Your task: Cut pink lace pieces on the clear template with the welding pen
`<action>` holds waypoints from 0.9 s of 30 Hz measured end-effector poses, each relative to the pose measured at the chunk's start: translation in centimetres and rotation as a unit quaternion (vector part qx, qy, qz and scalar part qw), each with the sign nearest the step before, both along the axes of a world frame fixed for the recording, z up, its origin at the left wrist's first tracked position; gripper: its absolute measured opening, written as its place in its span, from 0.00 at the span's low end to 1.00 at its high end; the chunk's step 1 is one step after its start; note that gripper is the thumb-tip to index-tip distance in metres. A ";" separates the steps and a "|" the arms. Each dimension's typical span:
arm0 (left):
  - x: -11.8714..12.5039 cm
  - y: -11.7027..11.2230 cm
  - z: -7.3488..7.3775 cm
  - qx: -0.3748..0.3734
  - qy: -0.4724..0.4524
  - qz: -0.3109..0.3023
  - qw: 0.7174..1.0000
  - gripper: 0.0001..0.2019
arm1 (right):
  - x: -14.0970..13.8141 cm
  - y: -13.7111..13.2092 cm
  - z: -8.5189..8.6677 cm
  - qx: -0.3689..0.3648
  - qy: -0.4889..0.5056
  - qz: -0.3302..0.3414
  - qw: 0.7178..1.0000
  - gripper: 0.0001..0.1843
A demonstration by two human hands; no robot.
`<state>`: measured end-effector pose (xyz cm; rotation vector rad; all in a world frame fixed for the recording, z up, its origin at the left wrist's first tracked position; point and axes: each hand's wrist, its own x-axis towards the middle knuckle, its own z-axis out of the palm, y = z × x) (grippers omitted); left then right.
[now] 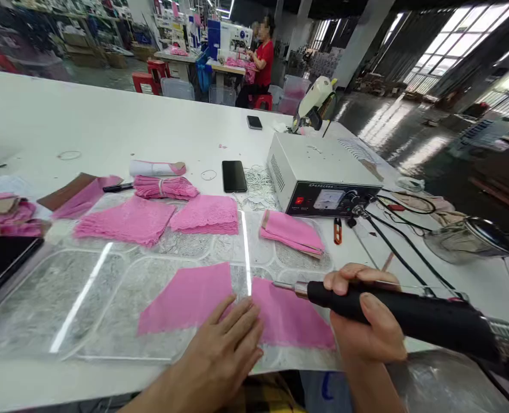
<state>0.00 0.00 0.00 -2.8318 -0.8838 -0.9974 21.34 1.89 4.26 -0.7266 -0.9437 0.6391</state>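
My left hand (228,347) lies with fingers stretched out, its fingertips over the inner edges of two flat pink fabric pieces. The left fabric piece (189,292) and the right fabric piece (286,315) lie side by side with a narrow gap on a clear patterned mat (108,310). In my right hand (370,321) is a thick black pen-like corded tool (392,312), fingers wrapped round it. Its slim metal tip points left, above the right piece's upper edge; whether it touches cannot be seen.
Behind lie pink fabric stacks (125,219), (206,215) and a folded pink piece (292,232). A metal control box (323,172) with cables stands at right, near orange snips (337,230) and a glass jar (465,241). Phones (234,176) rest on the table. A person (263,57) sits sewing beyond.
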 end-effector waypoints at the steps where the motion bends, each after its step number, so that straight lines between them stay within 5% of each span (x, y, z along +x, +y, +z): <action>1: -0.3 0.0 0.2 -0.001 0.008 0.000 1.000 0.14 | -0.4 0.2 -0.1 -0.003 0.000 0.003 1.000 0.09; 27: -1.4 -0.3 -0.2 -0.053 0.016 -0.032 0.998 0.13 | -2.5 1.7 -0.6 -0.005 -0.043 0.026 0.999 0.07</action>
